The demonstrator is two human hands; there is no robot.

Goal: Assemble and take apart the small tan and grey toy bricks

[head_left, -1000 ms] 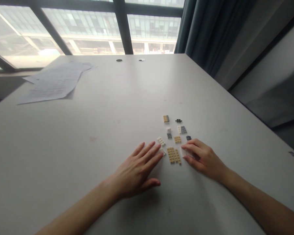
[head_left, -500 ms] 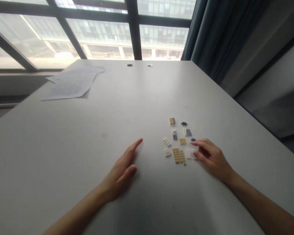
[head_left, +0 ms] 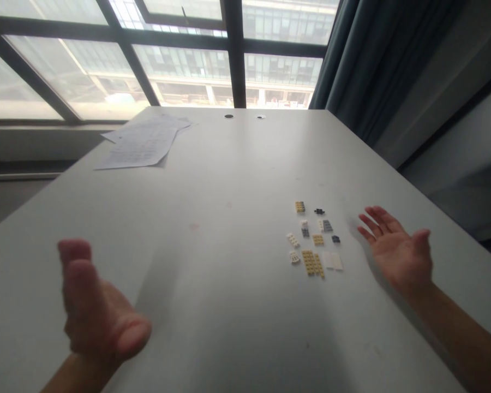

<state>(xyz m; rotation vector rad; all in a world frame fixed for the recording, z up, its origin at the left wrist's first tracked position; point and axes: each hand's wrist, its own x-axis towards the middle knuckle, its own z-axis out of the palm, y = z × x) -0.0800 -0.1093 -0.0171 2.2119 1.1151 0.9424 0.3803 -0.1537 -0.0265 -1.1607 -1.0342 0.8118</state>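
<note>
Palm up and fingers stretched, my right hand (head_left: pixel 396 248) is held just right of a group of small building bricks, touching none. My left hand (head_left: pixel 100 305) is raised over the table's left side, thumb apart from the fingers, with nothing in it. The group has tan plates (head_left: pixel 313 264), a smaller tan plate (head_left: pixel 318 239), a tan and grey piece (head_left: pixel 300 207), white smooth tiles (head_left: pixel 333 261), a white studded plate (head_left: pixel 293 240), a white curved piece (head_left: pixel 294 257), a grey wedge plate (head_left: pixel 327 225) and small dark pieces (head_left: pixel 319 211).
The white table (head_left: pixel 229 240) reaches to the window (head_left: pixel 184 71). Printed paper sheets (head_left: pixel 141 143) lie at its far left. Two round inserts, one a dark disc (head_left: pixel 228 116), sit near the far edge. A dark curtain (head_left: pixel 364 71) hangs at the right.
My right hand has left the tiles and dark piece, moving right and turning palm up. My left hand has moved left and lifted. The view has shifted slightly; the bricks keep their arrangement.
</note>
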